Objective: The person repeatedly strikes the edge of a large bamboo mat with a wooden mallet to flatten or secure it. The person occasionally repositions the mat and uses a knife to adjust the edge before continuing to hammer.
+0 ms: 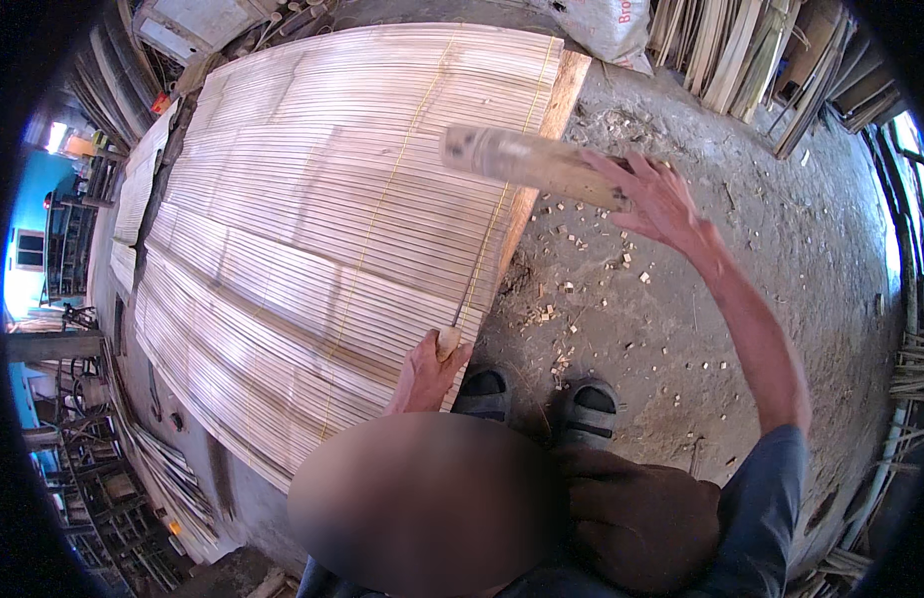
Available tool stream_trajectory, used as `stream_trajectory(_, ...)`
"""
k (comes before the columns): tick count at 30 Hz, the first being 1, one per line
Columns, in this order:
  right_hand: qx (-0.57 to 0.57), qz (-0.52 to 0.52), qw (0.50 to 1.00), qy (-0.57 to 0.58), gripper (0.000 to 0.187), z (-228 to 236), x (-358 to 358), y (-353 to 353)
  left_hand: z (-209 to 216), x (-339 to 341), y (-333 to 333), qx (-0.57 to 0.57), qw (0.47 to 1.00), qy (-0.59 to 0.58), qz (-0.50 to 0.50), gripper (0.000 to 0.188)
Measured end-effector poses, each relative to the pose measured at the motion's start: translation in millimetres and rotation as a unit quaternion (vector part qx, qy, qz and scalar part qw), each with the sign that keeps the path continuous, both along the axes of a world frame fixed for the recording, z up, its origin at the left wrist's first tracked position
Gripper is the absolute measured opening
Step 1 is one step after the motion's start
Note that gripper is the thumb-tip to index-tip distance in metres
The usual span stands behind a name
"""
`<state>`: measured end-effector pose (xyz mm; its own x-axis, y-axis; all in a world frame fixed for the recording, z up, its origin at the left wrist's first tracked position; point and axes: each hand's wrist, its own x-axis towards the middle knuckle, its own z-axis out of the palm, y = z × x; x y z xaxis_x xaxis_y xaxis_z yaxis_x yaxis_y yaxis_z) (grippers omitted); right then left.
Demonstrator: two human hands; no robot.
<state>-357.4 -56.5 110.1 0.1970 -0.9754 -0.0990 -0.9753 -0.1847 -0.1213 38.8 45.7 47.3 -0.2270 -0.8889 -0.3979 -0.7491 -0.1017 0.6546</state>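
I see the mat (283, 179) lying over a board (570, 88), presumably for backing. Left hand (422, 374) clamped on knife (449, 342) near mat's edge; right hand (661, 202) clasping club (527, 165) by one end, likely for reach.

Your right sleeve (766, 498): dark blue-grey cloth, ending near the elbow. Your right forearm (746, 309), right hand (659, 199) and left hand (422, 374): bare. Your lap garment (641, 523): dark brown, creased, partly blurred out. Your footwear (588, 427), one pair: dark grey, rounded toes, broad straps.
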Motion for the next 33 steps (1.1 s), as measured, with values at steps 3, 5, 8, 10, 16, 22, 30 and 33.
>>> stream_trajectory(3,0.087,-0.191,0.949,-0.235,0.097,-17.0,20.2,41.7,11.4,-16.9,-3.5,0.108,0.986,0.104,0.069,0.048)
stream_trajectory(5,-0.034,-0.146,0.882,-0.446,0.091,-73.0,14.5,82.9,4.5,-27.9,-8.9,0.128,0.981,0.125,0.073,0.052)
stream_trajectory(8,-0.002,-0.237,0.831,-0.503,0.09,-97.2,44.7,126.3,0.4,-25.4,-15.5,0.145,0.979,0.11,0.087,0.056)
stream_trajectory(10,0.051,-0.274,0.806,-0.522,0.09,-104.9,48.2,152.0,-0.5,-30.2,-18.8,0.157,0.978,0.107,0.082,0.059)
stream_trajectory(16,0.084,-0.319,0.733,-0.595,0.088,-144.1,64.2,189.9,-14.5,-33.9,-20.6,0.175,0.976,0.1,0.077,0.063)
stream_trajectory(22,0.108,-0.339,0.676,-0.646,0.09,-147.7,74.3,188.1,-11.0,-33.8,-19.9,0.174,0.976,0.104,0.075,0.065)
stream_trajectory(30,0.135,-0.361,0.619,-0.684,0.098,-150.9,70.9,182.2,-11.0,-29.4,-20.9,0.168,0.978,0.1,0.07,0.065)
stream_trajectory(33,0.138,-0.367,0.6,-0.697,0.098,-150.2,73.2,181.4,-11.5,-26.2,-20.8,0.182,0.975,0.101,0.083,0.064)
